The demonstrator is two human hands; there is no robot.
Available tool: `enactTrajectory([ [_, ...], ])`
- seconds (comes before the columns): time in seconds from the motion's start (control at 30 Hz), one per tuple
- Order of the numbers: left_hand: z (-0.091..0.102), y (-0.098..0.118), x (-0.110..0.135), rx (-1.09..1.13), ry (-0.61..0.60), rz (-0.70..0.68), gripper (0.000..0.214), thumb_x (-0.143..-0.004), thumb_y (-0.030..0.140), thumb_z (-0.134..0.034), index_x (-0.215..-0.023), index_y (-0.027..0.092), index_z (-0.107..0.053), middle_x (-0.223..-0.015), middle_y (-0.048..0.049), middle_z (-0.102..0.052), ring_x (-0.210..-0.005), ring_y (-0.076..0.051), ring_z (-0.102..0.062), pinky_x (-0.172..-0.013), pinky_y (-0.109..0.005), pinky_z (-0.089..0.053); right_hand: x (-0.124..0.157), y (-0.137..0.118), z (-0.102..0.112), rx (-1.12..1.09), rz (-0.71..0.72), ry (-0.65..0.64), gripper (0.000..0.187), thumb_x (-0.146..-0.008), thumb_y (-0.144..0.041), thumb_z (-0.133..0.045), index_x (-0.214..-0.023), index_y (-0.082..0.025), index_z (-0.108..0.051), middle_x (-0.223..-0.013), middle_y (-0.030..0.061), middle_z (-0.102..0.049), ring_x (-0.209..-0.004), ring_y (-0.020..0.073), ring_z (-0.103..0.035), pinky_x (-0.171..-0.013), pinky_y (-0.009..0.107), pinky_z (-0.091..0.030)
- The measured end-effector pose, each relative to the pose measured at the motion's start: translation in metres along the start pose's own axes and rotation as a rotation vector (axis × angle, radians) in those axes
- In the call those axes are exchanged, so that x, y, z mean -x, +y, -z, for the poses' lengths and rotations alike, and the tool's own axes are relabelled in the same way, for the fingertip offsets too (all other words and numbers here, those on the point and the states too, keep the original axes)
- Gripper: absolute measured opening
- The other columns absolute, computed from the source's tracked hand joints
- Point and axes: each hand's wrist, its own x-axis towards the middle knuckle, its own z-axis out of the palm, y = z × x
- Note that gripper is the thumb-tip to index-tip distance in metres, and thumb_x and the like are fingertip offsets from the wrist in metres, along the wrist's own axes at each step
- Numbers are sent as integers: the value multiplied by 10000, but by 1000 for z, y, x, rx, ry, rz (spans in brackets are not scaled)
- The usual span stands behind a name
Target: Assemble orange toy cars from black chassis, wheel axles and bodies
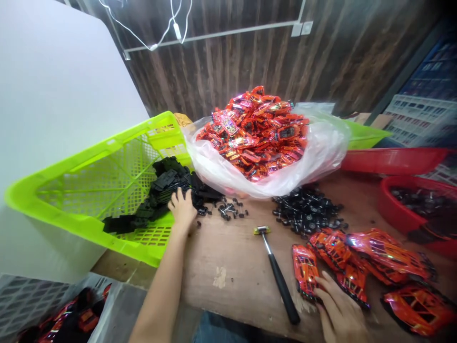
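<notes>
My left hand (182, 208) reaches into a pile of black plastic car chassis parts (167, 188) spilling out of a tipped green crate (103, 183); its fingers curl into the parts, and whether one is gripped is hidden. My right hand (339, 312) rests on the wooden table (232, 257) at the bottom right, fingers spread, touching a shiny red toy car body (305, 271). Several more red car bodies (378, 257) lie to the right of it. A small hammer (276, 274) with a black handle lies between my hands.
A clear plastic bag (321, 152) heaped with red car bodies sits at the back. Black wheel-and-axle sets (307, 212) are scattered in front of it. Red bowls (400, 209) with dark parts stand at the right. A bin of cars (67, 317) sits below left.
</notes>
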Motion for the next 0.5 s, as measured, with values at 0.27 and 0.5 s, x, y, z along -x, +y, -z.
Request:
enactTrajectory([
  [0.27, 12, -23, -52, -120, -225, -29, 468, -747, 348, -600, -1198, 238, -538, -1214, -180, -500, -1111, -394, -486, -933, -547, -312, -108, -13, -11, -27, -212, -162, 219, -844, -133, -410, -912, -206, -605, -1036, 74, -658, -1009, 211, -589, -851, 359, -346],
  [0.5, 15, -34, -38, -22, -331, -4, 458, -729, 325, -589, -1171, 204, -574, -1158, -139, -606, -1065, -342, -543, -844, -396, -413, -190, 17, -75, 216, -403, -483, 127, -754, -54, -526, -849, -49, -611, -859, 229, -656, -911, 299, -584, -806, 401, -321],
])
